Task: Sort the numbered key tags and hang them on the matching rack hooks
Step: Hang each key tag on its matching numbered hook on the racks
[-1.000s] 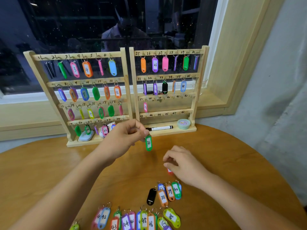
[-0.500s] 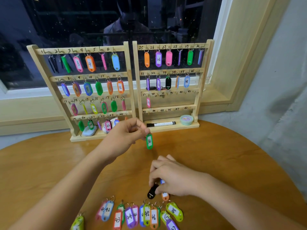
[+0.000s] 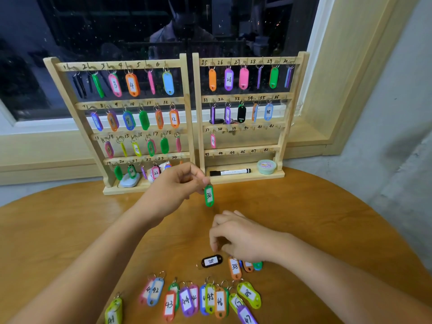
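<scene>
Now the left hand (image 3: 173, 192) pinches green tag 36 (image 3: 208, 195) by its ring, hanging over the tabletop (image 3: 70, 230), so lift it slowly to the bare hook 36 (image 3: 281, 102) on the rack (image 3: 293, 108); the right hand (image 3: 243, 237) curls its fingers (image 3: 218, 230) over loose tags (image 3: 234, 267), maybe holding one, I cannot tell.

We see soft, even light on the tabletop (image 3: 58, 230), a pale sheen at its far edge, reflections in the dark window (image 3: 117, 31), and wide-angle bending at the edges.
</scene>
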Available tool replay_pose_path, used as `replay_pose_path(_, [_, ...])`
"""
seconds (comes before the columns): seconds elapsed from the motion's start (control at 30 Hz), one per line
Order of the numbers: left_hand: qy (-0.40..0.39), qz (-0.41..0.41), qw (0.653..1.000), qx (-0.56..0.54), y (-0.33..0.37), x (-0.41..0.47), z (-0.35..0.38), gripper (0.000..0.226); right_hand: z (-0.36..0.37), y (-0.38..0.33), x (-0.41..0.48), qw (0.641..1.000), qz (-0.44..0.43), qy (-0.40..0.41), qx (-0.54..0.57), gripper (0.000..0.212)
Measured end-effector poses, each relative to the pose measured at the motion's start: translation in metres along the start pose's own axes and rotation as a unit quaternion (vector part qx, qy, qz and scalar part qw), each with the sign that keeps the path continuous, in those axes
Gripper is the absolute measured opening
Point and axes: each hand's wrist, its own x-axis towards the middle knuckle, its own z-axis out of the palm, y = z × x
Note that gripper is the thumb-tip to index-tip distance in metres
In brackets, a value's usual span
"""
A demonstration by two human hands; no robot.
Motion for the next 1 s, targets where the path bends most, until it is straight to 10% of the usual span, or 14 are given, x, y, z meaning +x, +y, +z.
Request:
replay_pose_path(0.2, [0.014,-0.007,1.0,-0.005,-0.002,0.001,-0.004,0.023,-0.009,0.009,0.0,0.997,0.029,0.069,0.005,0.015])
replay_pose_path(1.0, [0.013,-0.007,1.0,0.004,-0.008,0.007,-0.011,0.016,0.008,-0.014,0.015,0.993,-0.002,-0.058,0.107,0.019])
